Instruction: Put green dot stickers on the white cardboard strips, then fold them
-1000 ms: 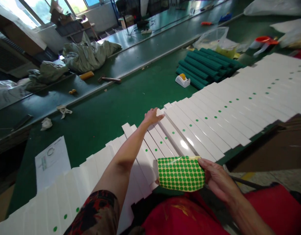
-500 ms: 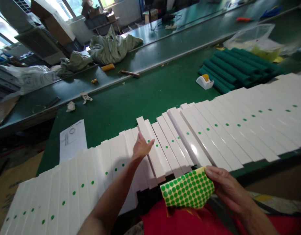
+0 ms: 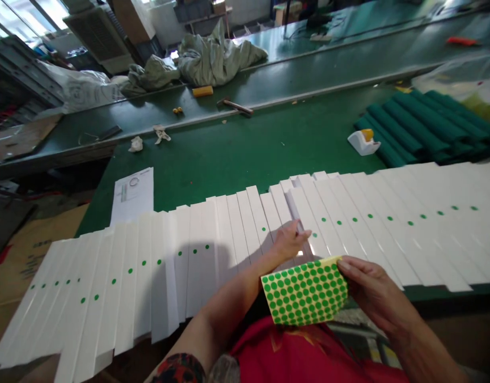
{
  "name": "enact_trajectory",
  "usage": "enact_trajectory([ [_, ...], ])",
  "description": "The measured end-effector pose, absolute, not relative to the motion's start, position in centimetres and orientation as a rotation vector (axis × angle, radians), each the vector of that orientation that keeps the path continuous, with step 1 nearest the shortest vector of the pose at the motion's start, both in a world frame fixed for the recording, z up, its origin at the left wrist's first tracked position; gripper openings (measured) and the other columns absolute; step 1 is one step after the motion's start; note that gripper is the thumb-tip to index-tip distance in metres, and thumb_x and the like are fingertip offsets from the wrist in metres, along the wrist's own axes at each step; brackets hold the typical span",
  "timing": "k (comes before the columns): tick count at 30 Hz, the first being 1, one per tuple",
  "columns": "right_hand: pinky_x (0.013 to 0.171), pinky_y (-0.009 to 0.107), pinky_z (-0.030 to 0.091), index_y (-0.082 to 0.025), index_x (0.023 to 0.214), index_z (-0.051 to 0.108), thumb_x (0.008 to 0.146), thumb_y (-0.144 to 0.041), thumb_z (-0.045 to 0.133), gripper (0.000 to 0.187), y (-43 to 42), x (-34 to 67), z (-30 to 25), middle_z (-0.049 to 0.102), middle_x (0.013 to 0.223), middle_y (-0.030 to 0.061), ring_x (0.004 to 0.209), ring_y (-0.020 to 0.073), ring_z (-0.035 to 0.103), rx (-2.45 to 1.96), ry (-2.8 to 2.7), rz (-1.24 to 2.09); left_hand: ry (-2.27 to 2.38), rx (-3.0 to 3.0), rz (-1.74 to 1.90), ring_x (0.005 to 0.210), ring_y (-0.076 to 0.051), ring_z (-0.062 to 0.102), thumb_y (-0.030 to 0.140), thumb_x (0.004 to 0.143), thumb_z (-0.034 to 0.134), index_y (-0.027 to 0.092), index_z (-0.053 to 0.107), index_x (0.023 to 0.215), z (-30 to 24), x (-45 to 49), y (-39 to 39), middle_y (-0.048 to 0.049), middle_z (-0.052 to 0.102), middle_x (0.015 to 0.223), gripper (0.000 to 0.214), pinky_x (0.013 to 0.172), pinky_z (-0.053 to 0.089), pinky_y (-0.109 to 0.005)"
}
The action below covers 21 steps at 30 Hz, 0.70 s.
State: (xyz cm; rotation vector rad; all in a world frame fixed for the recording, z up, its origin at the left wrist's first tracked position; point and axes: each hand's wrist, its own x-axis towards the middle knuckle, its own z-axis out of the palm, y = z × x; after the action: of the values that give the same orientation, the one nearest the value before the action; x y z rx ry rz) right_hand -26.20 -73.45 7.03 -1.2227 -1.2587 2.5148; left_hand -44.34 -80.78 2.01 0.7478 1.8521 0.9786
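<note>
My left hand (image 3: 289,242) rests over a long row of slim white boxes (image 3: 233,221) laid side by side, many with a small green dot. Thumb and forefinger are spread beside the dotted box at its right; the other fingers are partly hidden. My right hand (image 3: 374,287) pinches the right edge of a pale yellow sheet of round green stickers (image 3: 304,292). That sheet is slightly curved and sits in front of the row, hiding the near ends of some boxes.
Dark green rolls (image 3: 432,127) lie at the right back, beside a white tape dispenser (image 3: 363,142). A printed paper (image 3: 132,194) sticks out behind the row at left. On the farther surface are a hammer (image 3: 237,107), a yellow block (image 3: 202,91) and crumpled grey sacks (image 3: 217,58).
My left hand has moved right along the row, and some boxes under it sit closer to those on the left. My right hand still holds the sticker sheet. The view has turned left.
</note>
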Motion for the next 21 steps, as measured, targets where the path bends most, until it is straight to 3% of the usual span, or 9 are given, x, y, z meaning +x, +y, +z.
enact_trajectory([
  [2, 0.056, 0.026, 0.042, -0.017, 0.082, 0.076, 0.076, -0.038, 0.076, 0.021, -73.6, -27.2, 7.1, 0.067, 0.067, 0.0038, 0.061, 0.016, 0.056, -1.194, -1.36, 2.453, 1.781, 0.651, 0.986, 0.072, -0.019, 0.067, 0.056, 0.092, 0.032, 0.014, 0.064, 0.111, 2.7, -46.4, -82.8, -0.0122, 0.069, 0.094, 0.056, 0.062, 0.05, -0.029],
  [4, 0.057, 0.026, 0.041, -0.017, 0.081, 0.076, 0.077, -0.039, 0.075, 0.023, -74.0, -28.2, 7.1, 0.067, 0.067, 0.0028, 0.061, 0.0154, 0.056, -1.15, -1.464, 2.394, 1.748, 0.58, 1.035, 0.069, -0.016, 0.065, 0.06, 0.092, 0.026, 0.01, 0.067, 0.104, 3.8, -48.4, -85.4, -0.0123, 0.069, 0.089, 0.066, 0.062, 0.05, -0.027],
  [7, 0.059, 0.025, 0.042, -0.016, 0.08, 0.075, 0.078, -0.041, 0.074, 0.024, -74.8, -30.0, 6.9, 0.067, 0.067, 0.0019, 0.062, 0.0149, 0.056, -1.077, -1.563, 2.354, 1.638, 0.674, 1.03, 0.076, -0.016, 0.065, 0.061, 0.08, 0.055, 0.01, 0.069, 0.105, 5.6, -50.0, -89.2, -0.0105, 0.071, 0.088, 0.058, 0.067, 0.05, -0.026],
  [10, 0.058, 0.025, 0.042, -0.016, 0.08, 0.075, 0.078, -0.041, 0.073, 0.025, -76.0, -31.7, 7.0, 0.068, 0.068, 0.0023, 0.061, 0.0148, 0.056, -1.002, -1.604, 2.396, 1.624, 0.772, 1.011, 0.074, -0.016, 0.064, 0.043, 0.066, 0.075, 0.013, 0.064, 0.121, 6.9, -49.4, -91.7, -0.0061, 0.072, 0.088, 0.063, 0.063, 0.049, -0.024],
  [16, 0.061, 0.026, 0.049, -0.017, 0.099, 0.073, 0.068, -0.033, 0.082, 0.035, -79.0, -34.4, 7.4, 0.073, 0.079, 0.0045, 0.067, 0.0172, 0.065, -0.982, -1.475, 2.603, 1.855, 0.789, 1.081, 0.057, -0.008, 0.051, 0.023, 0.071, 0.069, 0.017, 0.07, 0.11, 7.5, -48.1, -94.2, 0.0029, 0.062, 0.066, 0.04, 0.053, 0.039, -0.018],
  [21, 0.053, 0.024, 0.047, -0.013, 0.076, 0.073, 0.067, -0.032, 0.082, 0.023, -81.1, -35.6, 6.6, 0.071, 0.065, 0.0049, 0.056, 0.0153, 0.063, -1.02, -1.499, 2.652, 1.865, 0.748, 1.157, 0.057, -0.009, 0.054, 0.025, 0.073, 0.068, 0.014, 0.07, 0.108, 6.7, -48.5, -96.0, -0.0007, 0.066, 0.071, 0.037, 0.053, 0.041, -0.02],
])
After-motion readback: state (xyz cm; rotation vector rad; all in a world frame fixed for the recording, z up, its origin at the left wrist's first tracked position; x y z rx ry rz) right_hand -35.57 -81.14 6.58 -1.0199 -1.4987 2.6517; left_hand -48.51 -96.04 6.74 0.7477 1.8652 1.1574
